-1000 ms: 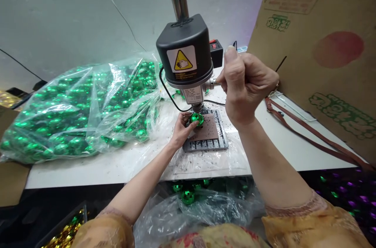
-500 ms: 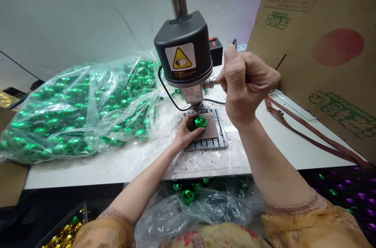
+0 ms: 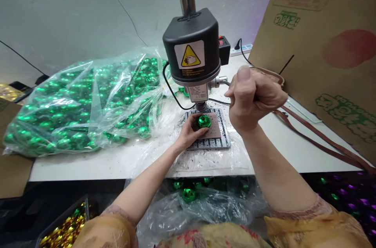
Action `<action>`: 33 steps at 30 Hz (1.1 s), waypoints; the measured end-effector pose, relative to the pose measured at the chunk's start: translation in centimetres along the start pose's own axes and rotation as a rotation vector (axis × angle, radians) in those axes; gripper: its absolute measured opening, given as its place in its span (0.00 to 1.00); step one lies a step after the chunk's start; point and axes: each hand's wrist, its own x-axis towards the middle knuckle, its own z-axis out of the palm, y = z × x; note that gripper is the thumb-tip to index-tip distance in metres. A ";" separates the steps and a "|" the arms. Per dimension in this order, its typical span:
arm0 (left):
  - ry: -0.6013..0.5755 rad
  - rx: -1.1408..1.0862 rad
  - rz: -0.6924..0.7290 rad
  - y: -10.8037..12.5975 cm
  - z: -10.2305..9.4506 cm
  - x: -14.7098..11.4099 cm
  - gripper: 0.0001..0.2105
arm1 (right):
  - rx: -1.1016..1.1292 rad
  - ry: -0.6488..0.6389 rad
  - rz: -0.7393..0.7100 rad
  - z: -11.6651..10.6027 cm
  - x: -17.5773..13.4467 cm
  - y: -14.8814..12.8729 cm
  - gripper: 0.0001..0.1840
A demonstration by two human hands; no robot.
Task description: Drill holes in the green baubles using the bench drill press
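now pinching the green ball [image 3: 204, 121] over the pinkish pad [image 3: 214, 127] with left hand [image 3: 188, 133] from eight o'clock, best bracing low, clear of the chuck [image 3: 201, 106] at twelve, while gripping the lever [image 3: 225, 81] at one with right hand [image 3: 255, 97].

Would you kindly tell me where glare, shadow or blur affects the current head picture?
Head view: glare streaks the clear bag of green balls and glints off the green ball at the left hand; head view: shadow dims the purple items at lower right; head view: fine print on the lower label of the machine is too soft to read.
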 end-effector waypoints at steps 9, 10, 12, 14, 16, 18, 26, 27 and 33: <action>-0.018 -0.026 -0.011 0.2 0.0 -0.2 0.28 | 0.067 0.029 -0.105 -0.3 -1.0 1.1 0.27; -0.019 -0.027 -0.011 0.2 0.0 -0.2 0.28 | 0.068 0.031 -0.115 -0.4 -1.1 1.2 0.27; -0.017 -0.026 -0.012 0.1 0.0 -0.2 0.28 | 0.069 0.040 -0.129 -0.4 -1.3 1.3 0.26; -0.015 -0.019 -0.013 0.2 0.0 -0.2 0.28 | 0.072 0.044 -0.140 -0.5 -1.5 1.3 0.26; -0.009 -0.010 -0.009 0.3 0.0 -0.2 0.28 | 0.076 0.048 -0.152 -0.5 -1.6 1.4 0.25; -0.003 -0.007 -0.002 0.4 0.0 -0.1 0.28 | 0.069 0.050 -0.183 -0.5 -1.7 1.5 0.25; -0.006 -0.018 -0.008 0.3 0.0 -0.3 0.29 | 0.127 0.022 -0.256 -1.3 -3.0 2.4 0.25; -0.007 -0.021 -0.007 0.2 0.1 -0.3 0.29 | 0.128 0.017 -0.241 -1.3 -3.0 2.2 0.25; 0.067 0.095 -0.011 0.7 0.3 -0.2 0.26 | 0.023 0.025 0.033 0.3 0.6 -0.2 0.22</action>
